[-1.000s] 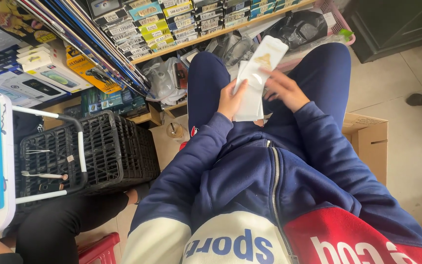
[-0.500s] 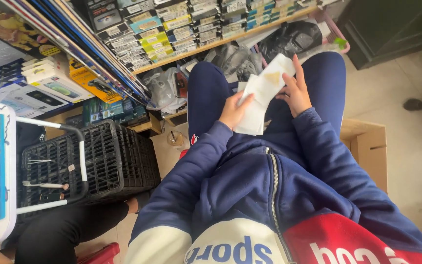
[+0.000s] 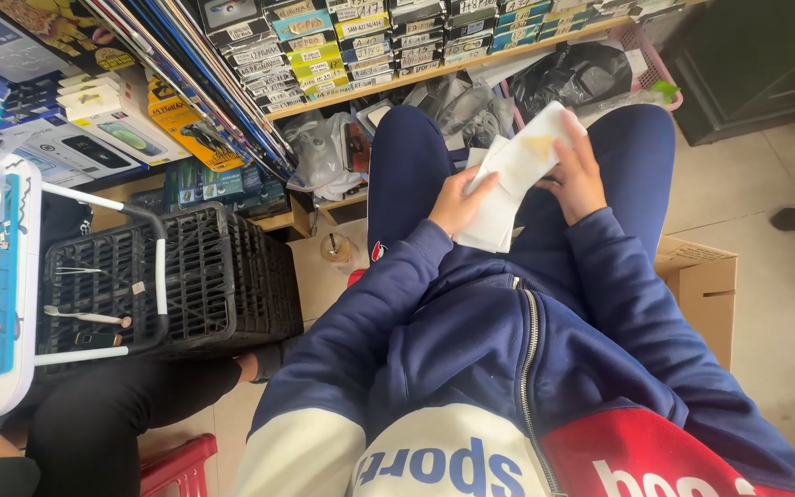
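White paper packets [image 3: 517, 175] are resting over the lap, left hand [image 3: 460, 201] and right hand [image 3: 574, 173] both clamping them.

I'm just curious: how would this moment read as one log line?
left hand: holds white packets | right hand: grips top packet | over lap, seated
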